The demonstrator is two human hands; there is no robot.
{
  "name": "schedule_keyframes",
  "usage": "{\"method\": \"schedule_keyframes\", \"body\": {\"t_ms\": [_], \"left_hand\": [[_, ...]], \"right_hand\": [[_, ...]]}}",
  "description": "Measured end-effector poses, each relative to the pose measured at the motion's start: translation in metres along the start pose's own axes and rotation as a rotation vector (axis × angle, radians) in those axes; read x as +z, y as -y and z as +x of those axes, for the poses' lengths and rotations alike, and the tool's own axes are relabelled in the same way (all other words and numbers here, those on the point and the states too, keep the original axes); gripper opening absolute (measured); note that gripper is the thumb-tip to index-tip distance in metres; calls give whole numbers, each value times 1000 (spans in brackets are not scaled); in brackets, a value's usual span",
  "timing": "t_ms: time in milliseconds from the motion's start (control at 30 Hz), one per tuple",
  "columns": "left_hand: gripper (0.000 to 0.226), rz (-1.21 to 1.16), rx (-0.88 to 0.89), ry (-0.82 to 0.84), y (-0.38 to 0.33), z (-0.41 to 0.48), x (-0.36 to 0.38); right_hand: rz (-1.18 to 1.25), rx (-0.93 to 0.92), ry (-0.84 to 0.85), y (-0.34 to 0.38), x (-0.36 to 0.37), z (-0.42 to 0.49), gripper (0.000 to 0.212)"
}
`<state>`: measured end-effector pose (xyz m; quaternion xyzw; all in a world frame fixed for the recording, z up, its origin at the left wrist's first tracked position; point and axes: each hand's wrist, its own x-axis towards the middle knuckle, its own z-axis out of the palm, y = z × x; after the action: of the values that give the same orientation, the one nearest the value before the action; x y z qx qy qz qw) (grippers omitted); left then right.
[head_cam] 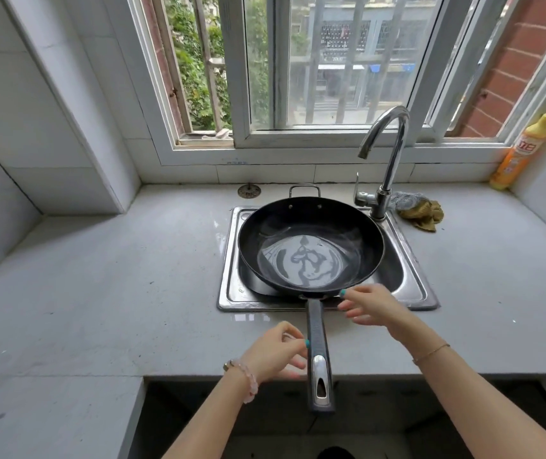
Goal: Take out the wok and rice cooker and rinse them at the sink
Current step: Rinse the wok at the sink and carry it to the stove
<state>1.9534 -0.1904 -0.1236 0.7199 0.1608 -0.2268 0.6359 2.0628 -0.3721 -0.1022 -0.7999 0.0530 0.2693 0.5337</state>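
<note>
A black wok (311, 226) rests across the steel sink (414, 286) with a pool of water in its bottom. Its long dark handle (318, 352) points toward me over the counter's front edge. My left hand (278, 352) hovers just left of the handle, fingers loosely spread, holding nothing. My right hand (367, 304) is at the wok's near rim, right of the handle's base, fingers apart and empty. The chrome faucet (387, 150) arches behind the wok's right side, with no water running. No rice cooker is in view.
A yellow-orange detergent bottle (520, 154) leans in the back right corner. A scouring cloth (419, 208) lies right of the faucet base. A round drain strainer (249, 191) sits on the counter behind the sink. Grey counter (99, 293) stretches to both sides; a window lies behind.
</note>
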Motion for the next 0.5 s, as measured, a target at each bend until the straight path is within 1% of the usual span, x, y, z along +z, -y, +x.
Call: {"method": "schedule_keyframes", "body": {"t_ms": [67, 167, 267, 333, 400, 500], "left_hand": [[8, 92, 84, -110, -8, 5, -6], [8, 49, 175, -228, -26, 19, -12], [6, 36, 188, -332, -44, 38, -13], [3, 53, 144, -404, -46, 50, -8], [13, 61, 42, -434, -42, 59, -1], [33, -116, -173, -369, -37, 68, 9]], "right_hand": [[57, -27, -42, 6, -20, 7, 15], [124, -64, -91, 16, -46, 26, 17], [156, -84, -100, 28, -65, 51, 17], [168, -104, -98, 38, -77, 68, 18], [176, -127, -81, 47, -89, 87, 18], [175, -168, -86, 60, -106, 118, 20]]}}
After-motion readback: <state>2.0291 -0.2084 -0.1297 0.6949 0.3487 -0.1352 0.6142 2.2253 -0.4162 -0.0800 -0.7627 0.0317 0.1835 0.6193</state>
